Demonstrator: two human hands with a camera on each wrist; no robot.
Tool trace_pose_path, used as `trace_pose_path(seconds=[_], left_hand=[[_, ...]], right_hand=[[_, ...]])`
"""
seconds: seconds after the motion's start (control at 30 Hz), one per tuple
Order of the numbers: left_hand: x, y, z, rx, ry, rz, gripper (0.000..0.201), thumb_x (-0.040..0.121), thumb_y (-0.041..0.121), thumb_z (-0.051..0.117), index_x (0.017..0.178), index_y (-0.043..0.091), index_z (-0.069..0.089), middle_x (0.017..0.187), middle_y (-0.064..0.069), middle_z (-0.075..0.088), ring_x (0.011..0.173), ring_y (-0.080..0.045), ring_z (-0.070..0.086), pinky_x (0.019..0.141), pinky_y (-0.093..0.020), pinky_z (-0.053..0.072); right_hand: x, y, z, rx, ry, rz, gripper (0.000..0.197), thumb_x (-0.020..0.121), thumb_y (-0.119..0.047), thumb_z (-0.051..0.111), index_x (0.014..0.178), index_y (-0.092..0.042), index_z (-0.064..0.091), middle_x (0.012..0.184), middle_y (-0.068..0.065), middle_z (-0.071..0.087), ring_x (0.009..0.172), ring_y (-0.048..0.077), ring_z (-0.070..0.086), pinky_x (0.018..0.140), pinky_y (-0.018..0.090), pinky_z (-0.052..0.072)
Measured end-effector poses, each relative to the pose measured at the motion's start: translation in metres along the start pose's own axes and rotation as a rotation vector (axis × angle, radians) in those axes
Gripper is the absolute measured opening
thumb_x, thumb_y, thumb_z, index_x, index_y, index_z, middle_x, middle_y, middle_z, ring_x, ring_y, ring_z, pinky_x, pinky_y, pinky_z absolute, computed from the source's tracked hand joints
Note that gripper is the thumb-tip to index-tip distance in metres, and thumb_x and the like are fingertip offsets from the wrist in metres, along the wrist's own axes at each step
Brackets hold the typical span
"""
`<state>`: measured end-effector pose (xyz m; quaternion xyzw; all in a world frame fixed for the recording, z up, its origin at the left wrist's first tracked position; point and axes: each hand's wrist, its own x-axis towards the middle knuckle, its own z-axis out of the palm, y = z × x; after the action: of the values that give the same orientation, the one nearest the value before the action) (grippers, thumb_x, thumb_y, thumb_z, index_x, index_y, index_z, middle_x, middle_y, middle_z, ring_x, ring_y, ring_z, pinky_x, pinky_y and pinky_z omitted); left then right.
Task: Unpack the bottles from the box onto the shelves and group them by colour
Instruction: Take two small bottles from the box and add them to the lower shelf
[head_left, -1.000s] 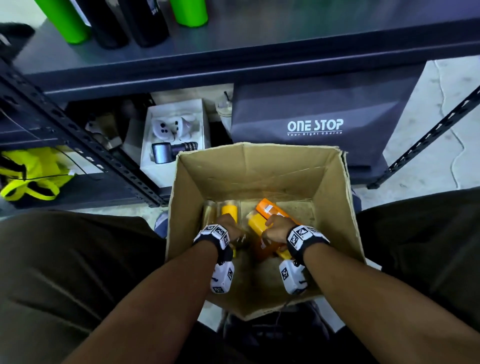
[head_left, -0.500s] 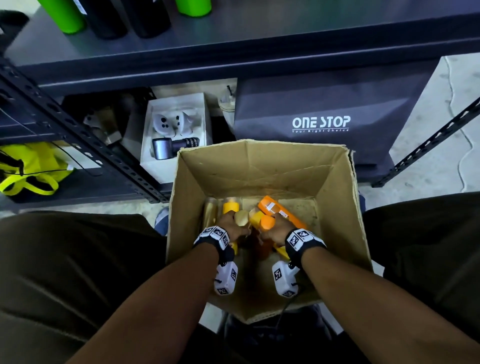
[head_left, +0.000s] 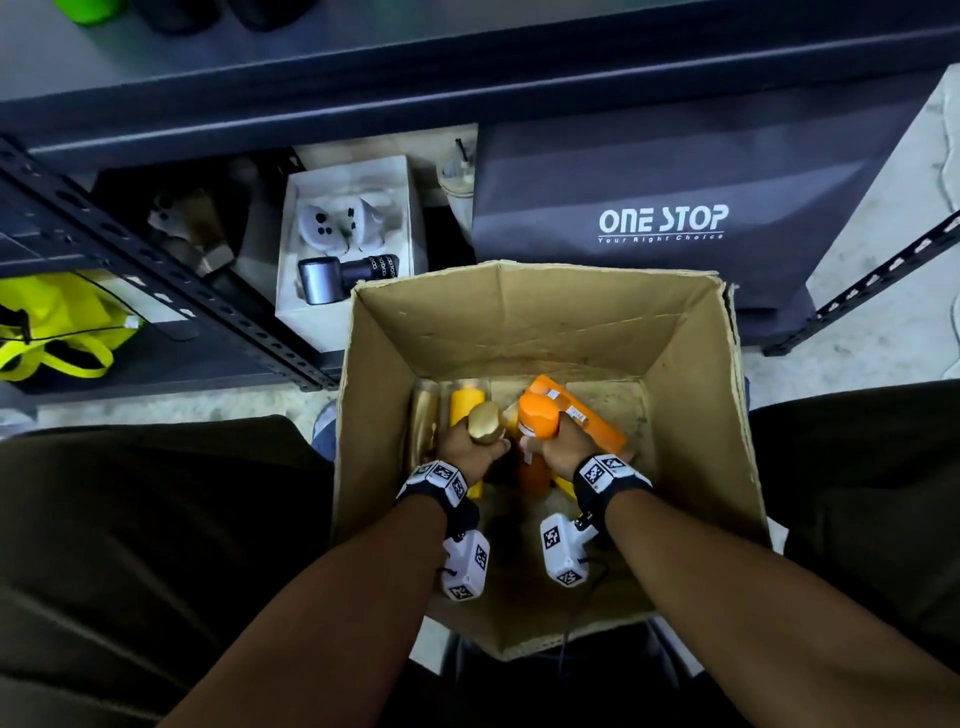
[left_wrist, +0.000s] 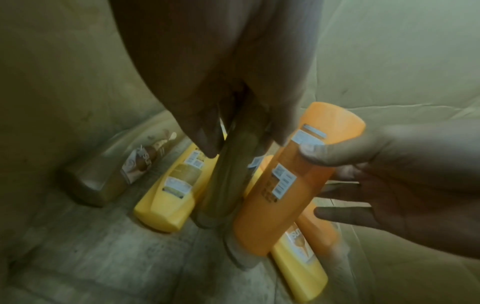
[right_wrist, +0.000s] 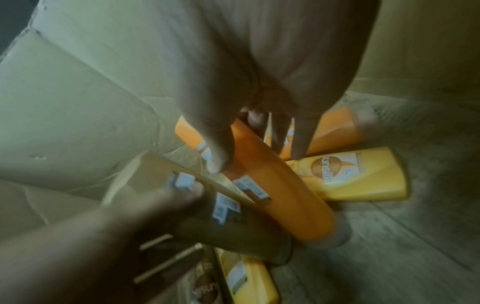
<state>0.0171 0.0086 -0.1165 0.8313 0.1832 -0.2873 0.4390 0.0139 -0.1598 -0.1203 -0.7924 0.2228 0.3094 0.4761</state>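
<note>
Hands are both down inside the cardboard box (head_left: 696, 415), and since half a second ago each has raised its bottle clear of the pile. The left hand (head_left: 467, 449) has its fingers wrapped round a gold bottle (head_left: 484, 423), now held upright with its cap uppermost; the right hand (head_left: 563, 447) clasps an orange bottle (head_left: 537, 415) the same way, the two bottles nearly touching. That suggests the next pair is ready to lift out to the shelves. Left lying on the box floor are a yellow bottle (left_wrist: 168, 197), a brown-gold bottle (left_wrist: 109, 181) by the left wall, a second yellow bottle (right_wrist: 355, 176) and another orange bottle (head_left: 582, 415), so unpacking is unfinished. Beyond the box stand a white tray (head_left: 291, 312) of small gadgets and a grey "ONE STOP" bag (head_left: 660, 171). The dark shelf (head_left: 467, 62) overhangs farther off, so the bottles probably need to rise past its front edge; green and black bottle bases show at its far left.
</note>
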Motion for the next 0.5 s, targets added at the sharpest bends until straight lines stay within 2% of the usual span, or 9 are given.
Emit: trace_pose_path(seconds=[0.07, 0.13, 0.2, 0.27, 0.33, 0.4, 0.5], left_hand=[[-0.001, 0.003, -0.001, -0.03, 0.021, -0.008, 0.041, 0.087, 0.026, 0.079, 0.122, 0.009, 0.067, 0.116, -0.015, 0.07, 0.11, -0.035, 0.064, 0.094, -0.041, 0.053], [-0.002, 0.006, -0.004, -0.048, 0.046, -0.011, 0.048, 0.085, 0.027, 0.08, 0.126, 0.009, 0.063, 0.119, -0.014, 0.069, 0.113, -0.035, 0.063, 0.1, -0.044, 0.051], [-0.004, 0.009, -0.008, -0.085, 0.076, 0.016, 0.057, 0.083, 0.025, 0.082, 0.132, 0.01, 0.056, 0.121, -0.01, 0.069, 0.114, -0.031, 0.063, 0.098, -0.038, 0.05], [-0.006, 0.015, -0.014, -0.129, 0.1, 0.053, 0.061, 0.083, 0.021, 0.083, 0.134, 0.01, 0.051, 0.117, -0.006, 0.068, 0.111, -0.027, 0.064, 0.088, -0.031, 0.047], [-0.009, 0.025, -0.02, -0.135, 0.112, 0.112, 0.059, 0.083, 0.02, 0.083, 0.132, 0.011, 0.051, 0.115, -0.002, 0.066, 0.107, -0.022, 0.063, 0.086, -0.026, 0.043], [-0.013, 0.036, -0.026, -0.112, 0.132, 0.184, 0.054, 0.084, 0.024, 0.081, 0.129, 0.016, 0.053, 0.114, 0.002, 0.064, 0.103, -0.016, 0.058, 0.088, -0.025, 0.04], [-0.022, 0.054, -0.035, -0.132, 0.175, 0.276, 0.041, 0.086, 0.037, 0.079, 0.121, 0.027, 0.058, 0.108, 0.011, 0.063, 0.101, -0.009, 0.057, 0.088, -0.022, 0.038]], right_hand=[[-0.004, 0.002, 0.001, 0.042, 0.027, 0.003, 0.061, 0.09, -0.031, 0.073, 0.144, -0.018, 0.047, 0.143, 0.01, 0.056, 0.128, 0.033, 0.053, 0.099, 0.036, 0.04], [-0.006, 0.002, 0.0, 0.077, 0.061, -0.018, 0.059, 0.09, -0.032, 0.073, 0.143, -0.02, 0.05, 0.141, 0.009, 0.058, 0.127, 0.033, 0.054, 0.102, 0.037, 0.041], [-0.009, -0.002, -0.002, 0.115, 0.095, -0.056, 0.059, 0.089, -0.035, 0.073, 0.143, -0.021, 0.051, 0.14, 0.006, 0.059, 0.126, 0.032, 0.055, 0.105, 0.038, 0.042], [-0.014, -0.008, -0.006, 0.174, 0.136, -0.1, 0.056, 0.088, -0.04, 0.074, 0.137, -0.023, 0.056, 0.133, 0.004, 0.064, 0.122, 0.031, 0.059, 0.105, 0.041, 0.045], [-0.017, -0.013, -0.012, 0.263, 0.19, -0.15, 0.039, 0.086, -0.043, 0.075, 0.12, -0.027, 0.064, 0.116, 0.0, 0.07, 0.112, 0.028, 0.065, 0.099, 0.042, 0.049], [-0.021, -0.019, -0.018, 0.346, 0.253, -0.195, 0.023, 0.086, -0.044, 0.074, 0.103, -0.031, 0.066, 0.101, -0.006, 0.071, 0.103, 0.024, 0.068, 0.092, 0.038, 0.051], [-0.031, -0.034, -0.025, 0.399, 0.336, -0.26, 0.027, 0.087, -0.049, 0.072, 0.101, -0.027, 0.064, 0.104, 0.002, 0.069, 0.1, 0.024, 0.067, 0.093, 0.04, 0.051]])
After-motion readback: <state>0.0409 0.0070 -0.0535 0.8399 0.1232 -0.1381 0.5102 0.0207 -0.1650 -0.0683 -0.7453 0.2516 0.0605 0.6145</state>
